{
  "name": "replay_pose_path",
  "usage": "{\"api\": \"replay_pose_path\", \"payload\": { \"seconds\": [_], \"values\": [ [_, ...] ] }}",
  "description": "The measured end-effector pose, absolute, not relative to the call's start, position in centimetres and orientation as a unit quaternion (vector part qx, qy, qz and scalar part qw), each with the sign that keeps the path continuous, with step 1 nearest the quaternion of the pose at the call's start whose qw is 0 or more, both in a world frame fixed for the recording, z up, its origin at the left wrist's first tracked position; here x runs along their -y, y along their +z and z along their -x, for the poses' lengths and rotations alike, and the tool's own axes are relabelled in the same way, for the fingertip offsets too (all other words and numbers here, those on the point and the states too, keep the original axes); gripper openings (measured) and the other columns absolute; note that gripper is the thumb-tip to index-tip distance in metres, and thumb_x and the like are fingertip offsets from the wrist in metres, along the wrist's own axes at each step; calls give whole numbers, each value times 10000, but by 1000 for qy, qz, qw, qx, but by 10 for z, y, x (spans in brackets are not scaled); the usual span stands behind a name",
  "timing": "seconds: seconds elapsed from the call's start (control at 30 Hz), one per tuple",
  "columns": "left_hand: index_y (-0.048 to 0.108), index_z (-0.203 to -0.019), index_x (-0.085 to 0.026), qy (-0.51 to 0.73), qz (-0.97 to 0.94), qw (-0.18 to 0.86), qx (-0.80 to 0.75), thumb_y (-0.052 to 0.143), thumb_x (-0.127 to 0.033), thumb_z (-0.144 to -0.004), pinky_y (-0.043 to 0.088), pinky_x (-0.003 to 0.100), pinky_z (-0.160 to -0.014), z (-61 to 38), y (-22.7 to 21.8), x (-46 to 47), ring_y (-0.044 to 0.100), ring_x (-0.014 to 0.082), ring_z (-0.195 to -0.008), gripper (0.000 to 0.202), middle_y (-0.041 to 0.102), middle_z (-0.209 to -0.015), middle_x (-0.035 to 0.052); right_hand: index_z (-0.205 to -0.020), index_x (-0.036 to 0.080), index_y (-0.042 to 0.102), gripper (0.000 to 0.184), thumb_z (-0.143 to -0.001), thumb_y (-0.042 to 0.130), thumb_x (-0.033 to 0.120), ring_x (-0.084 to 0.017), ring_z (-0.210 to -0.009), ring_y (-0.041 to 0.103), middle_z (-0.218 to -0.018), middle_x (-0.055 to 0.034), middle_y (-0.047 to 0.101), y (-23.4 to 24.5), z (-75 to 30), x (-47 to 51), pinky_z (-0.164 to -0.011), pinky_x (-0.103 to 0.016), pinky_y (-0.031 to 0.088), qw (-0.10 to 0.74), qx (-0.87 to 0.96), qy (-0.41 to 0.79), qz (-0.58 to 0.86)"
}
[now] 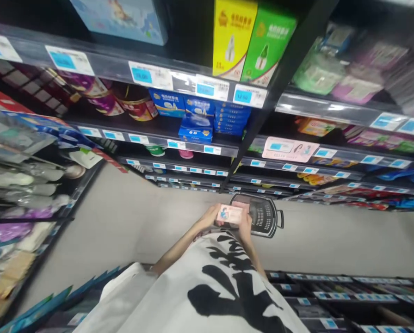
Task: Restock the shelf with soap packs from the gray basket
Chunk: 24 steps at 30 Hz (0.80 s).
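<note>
A small pink box (pixel 231 213) with a blue and red picture on its face is held in front of my body. My left hand (pixel 209 216) grips its left end, and my right hand (pixel 245 225) grips its right end. Both hands are closed on it. Below the hands, a black shopping basket (pixel 273 231) with a slotted bottom is partly covered by the box and my right hand. Inside the basket, near its left end, another pink item (pixel 240 205) shows in part.
Ahead stand dark shelves (pixel 213 149) with price tags, blue boxes (pixel 197 127), a yellow box (pixel 232 39) and a green box (pixel 269 46). To the left is a rack of packaged goods (pixel 26 185). Grey floor (pixel 147 217) lies between the shelves. More shelving (pixel 331 296) is behind me.
</note>
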State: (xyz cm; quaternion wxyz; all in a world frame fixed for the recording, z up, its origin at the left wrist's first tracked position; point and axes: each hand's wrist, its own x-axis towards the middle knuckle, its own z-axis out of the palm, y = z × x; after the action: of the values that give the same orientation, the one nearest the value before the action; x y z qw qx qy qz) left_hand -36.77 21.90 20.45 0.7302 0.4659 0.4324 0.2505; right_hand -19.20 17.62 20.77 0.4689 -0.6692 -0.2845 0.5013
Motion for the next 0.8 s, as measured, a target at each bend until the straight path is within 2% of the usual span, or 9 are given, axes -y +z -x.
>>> {"api": "replay_pose_path", "payload": {
  "seconds": [0.1, 0.2, 0.27, 0.33, 0.43, 0.57, 0.7, 0.8],
  "values": [
    [714, -931, -74, 260, -443, 743, -429, 270, -880, -882, 539, 318, -612, 372, 202, -222, 637, 206, -544, 922, 688, -623, 102, -942, 143, 769, 808, -775, 506, 888, -271, -662, 735, -857, -130, 793, 208, 196, -176, -538, -359, 593, 498, 235, 480, 683],
    [705, -1038, -55, 281, -424, 747, -427, 327, -866, -882, 555, 330, -605, 374, 200, -221, 665, 222, -565, 908, 712, -666, 109, -982, 130, 781, 780, -835, 492, 839, -251, -590, 710, -807, -116, 787, 209, 196, -174, -465, -334, 553, 502, 265, 474, 673],
    [697, -1066, -55, 289, -420, 745, -430, 342, -842, -898, 564, 328, -608, 375, 199, -219, 684, 227, -592, 880, 731, -711, 116, -929, 126, 791, 765, -858, 486, 823, -242, -547, 691, -735, -110, 773, 208, 195, -171, -451, -328, 538, 497, 284, 457, 681],
    [686, -1081, -75, 299, -435, 727, -440, 335, -803, -929, 556, 308, -595, 377, 197, -216, 676, 212, -574, 822, 720, -682, 91, -858, 125, 789, 751, -872, 486, 812, -230, -505, 670, -677, -106, 756, 206, 196, -166, -437, -316, 518, 490, 296, 444, 689],
    [623, -1120, -146, 314, -465, 670, -486, 376, -738, -960, 470, 250, -489, 381, 195, -212, 590, 162, -452, 661, 641, -574, -2, -794, 127, 768, 748, -893, 464, 803, -210, -465, 646, -628, -99, 738, 201, 200, -158, -434, -301, 506, 484, 305, 432, 697],
    [533, -979, -214, 277, -478, 623, -554, 417, -695, -969, 363, 220, -415, 386, 196, -211, 509, 140, -361, 495, 537, -479, -63, -769, 135, 753, 767, -905, 417, 811, -225, -511, 678, -604, -98, 731, 198, 207, -148, -501, -308, 546, 467, 315, 413, 715],
    [474, -837, -232, 268, -506, 610, -547, 382, -680, -989, 348, 229, -429, 392, 199, -209, 463, 126, -349, 483, 479, -447, -70, -697, 164, 703, 754, -919, 385, 811, -230, -522, 690, -571, -94, 717, 206, 208, -147, -511, -299, 537, 431, 341, 399, 734],
    [439, -805, -239, 275, -501, 607, -552, 381, -686, -989, 298, 231, -409, 396, 200, -208, 422, 117, -344, 487, 457, -456, -73, -758, 172, 687, 724, -936, 373, 799, -219, -466, 668, -544, -78, 704, 212, 204, -148, -475, -290, 514, 407, 372, 407, 728]
  ]
}}
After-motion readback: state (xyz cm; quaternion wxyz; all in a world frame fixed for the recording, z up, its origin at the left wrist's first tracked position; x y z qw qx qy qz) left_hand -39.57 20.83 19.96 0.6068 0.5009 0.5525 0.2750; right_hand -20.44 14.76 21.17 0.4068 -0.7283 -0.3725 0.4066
